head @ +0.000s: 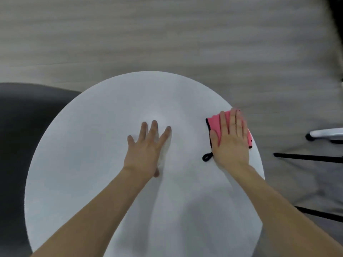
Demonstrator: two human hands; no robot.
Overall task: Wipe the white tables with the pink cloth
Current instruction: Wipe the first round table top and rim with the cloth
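1. The pink cloth (214,126) lies flat on the round white table (92,164), at its far right edge, folded into a pad with black trim.
2. The right hand (231,140) covers most of the cloth, so I cannot tell its long axis. The trimmed left edge that shows runs away from the person, roughly in line with the fingers.
3. 1 black hanging loop (207,156) sticks out from the cloth's near left corner and points back toward the person, lying on the tabletop just beside the wrist.
4. The right hand presses on the cloth palm down, fingers straight and close together, pointing away from the person. Its fingertips are blurred at the table's rim.
5. The left hand (146,149) rests palm down on the bare tabletop near the middle, fingers straight and spread, holding nothing. The 2 hands are apart.
6. A dark seat (27,127) sits to the left of the table, partly under its edge.
7. On the grey floor (167,34) at the right are thin black legs (306,156) and a white base arm (326,132) with a dark caster.
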